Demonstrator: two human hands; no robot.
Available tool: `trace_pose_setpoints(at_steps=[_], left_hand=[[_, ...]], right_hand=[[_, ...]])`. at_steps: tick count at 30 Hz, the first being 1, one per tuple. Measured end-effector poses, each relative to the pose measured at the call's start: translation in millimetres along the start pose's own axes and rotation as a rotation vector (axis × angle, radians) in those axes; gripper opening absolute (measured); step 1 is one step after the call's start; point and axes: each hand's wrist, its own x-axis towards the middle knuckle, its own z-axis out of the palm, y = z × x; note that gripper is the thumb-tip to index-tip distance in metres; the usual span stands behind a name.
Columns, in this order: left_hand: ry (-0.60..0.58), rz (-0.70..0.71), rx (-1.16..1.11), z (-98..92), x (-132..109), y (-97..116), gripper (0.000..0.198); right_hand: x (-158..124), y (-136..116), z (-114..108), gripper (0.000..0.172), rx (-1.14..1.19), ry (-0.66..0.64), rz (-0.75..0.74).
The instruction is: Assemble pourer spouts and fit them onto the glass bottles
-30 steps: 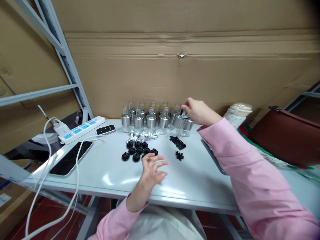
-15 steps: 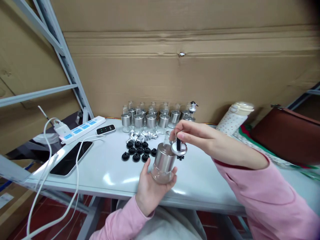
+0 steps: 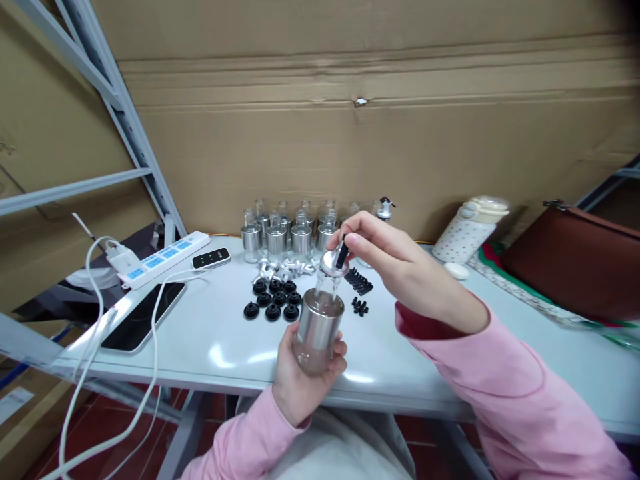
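My left hand (image 3: 305,380) is wrapped round the lower part of a glass bottle (image 3: 319,327) with a silver metal sleeve, tilted slightly. My right hand (image 3: 385,257) pinches a black piece (image 3: 342,255) that stands on a round silver cap (image 3: 333,265). That cap is at the bottle's mouth; whether it is seated I cannot tell. Behind the bottle lie several black stoppers (image 3: 273,312) in rows and a pile of silver spout parts (image 3: 285,270). Small black pieces (image 3: 360,307) and a row of black levers (image 3: 360,281) lie right of the bottle neck.
Several sleeved glass bottles (image 3: 276,239) stand along the cardboard wall, one with a spout top (image 3: 385,208). To the left are a power strip (image 3: 167,259), a phone (image 3: 145,317) and white cables. A dotted flask (image 3: 470,230), white lid (image 3: 456,271) and brown bag (image 3: 575,267) are at right.
My right hand has moved left and up, bringing the silver cap from beside the bottle's neck to its mouth. The bottle has shifted slightly left in my left hand.
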Motion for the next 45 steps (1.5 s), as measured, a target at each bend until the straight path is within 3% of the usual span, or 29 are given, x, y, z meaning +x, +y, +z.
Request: trace_pose_setpoints(at_steps=[13, 21, 26, 34, 40, 45], left_hand=[[-0.008, 0.013, 0.008, -2.7, -2, 1, 0.038], [0.031, 0.004, 0.083, 2.5, 1, 1, 0.034], [0.068, 0.000, 0.120, 5.1, -1, 1, 0.031], [0.056, -0.004, 0.106, 5.3, -2, 1, 0.029], [0.073, -0.001, 0.099, 4.0, -1, 1, 0.026], [0.097, -0.009, 0.103, 5.1, -1, 1, 0.026]], right_hand=[[6, 1, -6, 0.024, -0.028, -0.151, -0.021], [21, -12, -4, 0.021, 0.122, -0.206, 0.089], [30, -19, 2, 0.018, 0.283, -0.185, 0.083], [36, -11, 6, 0.018, 0.774, -0.387, 0.224], [36, 1, 14, 0.017, 0.850, -0.339, 0.202], [34, 1, 20, 0.014, 0.760, -0.253, 0.187]])
